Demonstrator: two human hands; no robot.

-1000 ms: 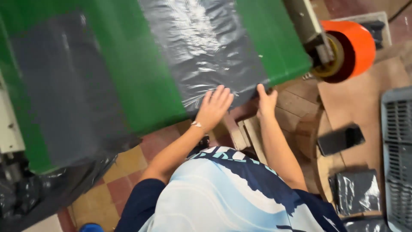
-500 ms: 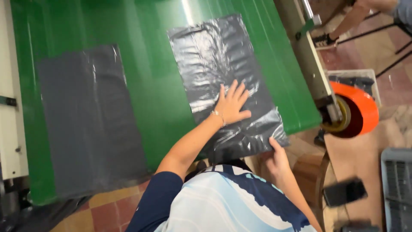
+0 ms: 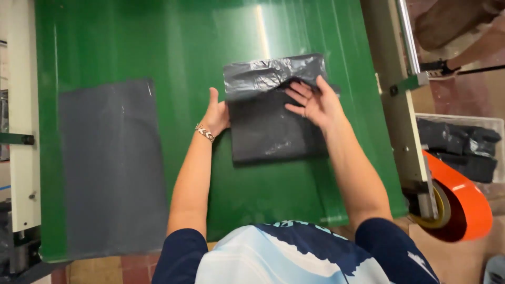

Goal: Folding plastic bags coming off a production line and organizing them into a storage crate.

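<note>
Head view: black plastic bag (image 3: 273, 123) lies mid green bench (image 3: 158, 47), straight ahead btwn both hands. Left hand (image 3: 216, 114) pins its left edge; right hand (image 3: 314, 102), fingers spread, rests on top fold. Long axis runs away from person.

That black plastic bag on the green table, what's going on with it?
A person is folding a black plastic bag on a green conveyor belt. The left hand presses on the bag's left edge, while the right hand lies flat at the fold, where the top part is turned over. A second flat grey plastic bag lies unfolded to the left, untouched.
</note>
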